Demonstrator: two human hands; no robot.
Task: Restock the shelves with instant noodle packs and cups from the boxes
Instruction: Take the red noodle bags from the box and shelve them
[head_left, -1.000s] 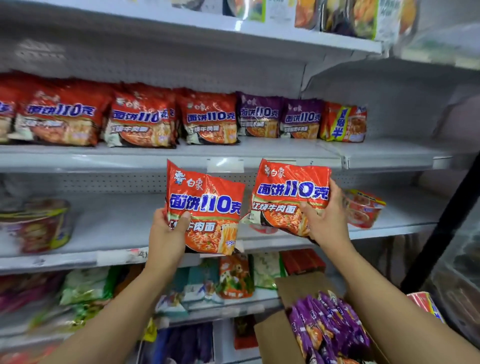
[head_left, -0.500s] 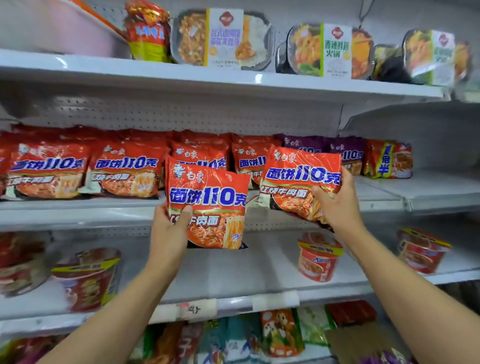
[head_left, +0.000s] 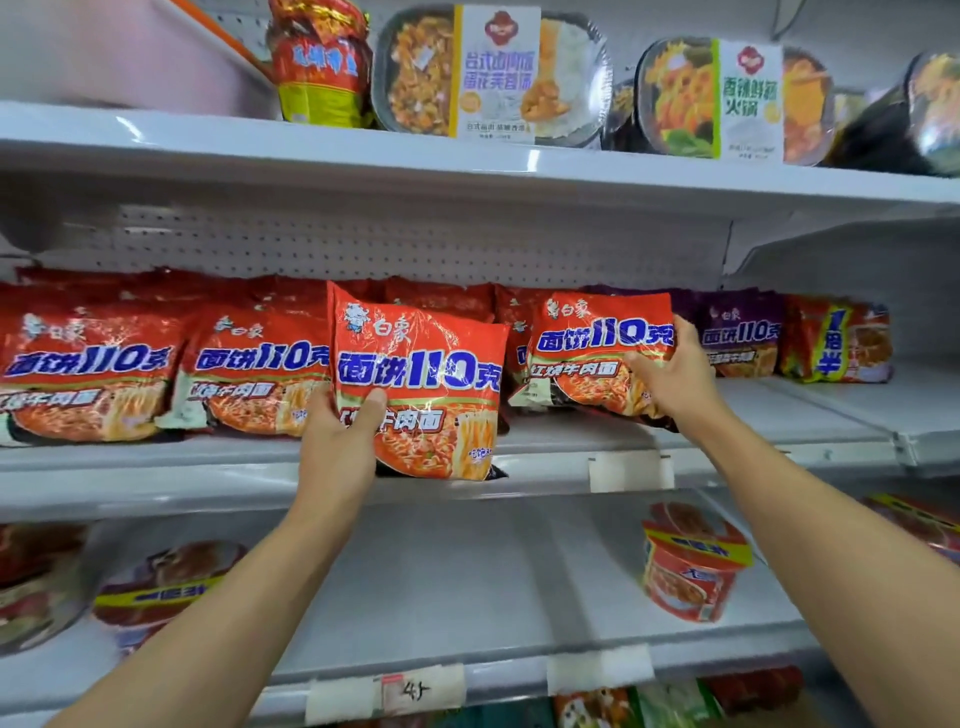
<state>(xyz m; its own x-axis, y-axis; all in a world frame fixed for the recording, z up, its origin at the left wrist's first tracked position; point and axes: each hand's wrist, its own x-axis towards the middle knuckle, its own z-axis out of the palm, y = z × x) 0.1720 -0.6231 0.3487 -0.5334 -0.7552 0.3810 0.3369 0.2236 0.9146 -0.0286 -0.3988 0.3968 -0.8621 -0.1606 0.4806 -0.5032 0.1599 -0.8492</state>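
My left hand (head_left: 340, 447) grips the lower left corner of a red noodle pack (head_left: 421, 379), held upright just in front of the middle shelf (head_left: 156, 462). My right hand (head_left: 670, 374) grips the right side of a second red noodle pack (head_left: 592, 348), tilted and resting over the same shelf among the packs there. A row of matching red packs (head_left: 156, 369) fills the shelf's left part. Purple packs (head_left: 740, 332) stand to the right of my right hand.
The top shelf (head_left: 467, 166) carries boxed meal trays (head_left: 488, 78) and a red cup (head_left: 322, 67). The lower shelf (head_left: 441, 597) holds red noodle cups at right (head_left: 691, 566) and left (head_left: 156, 587). An orange pack (head_left: 836, 338) stands at the row's right end.
Both hands have risen and pushed forward with their packs toward the middle shelf; the right pack now reaches in among the shelved packs. The view has tilted up.
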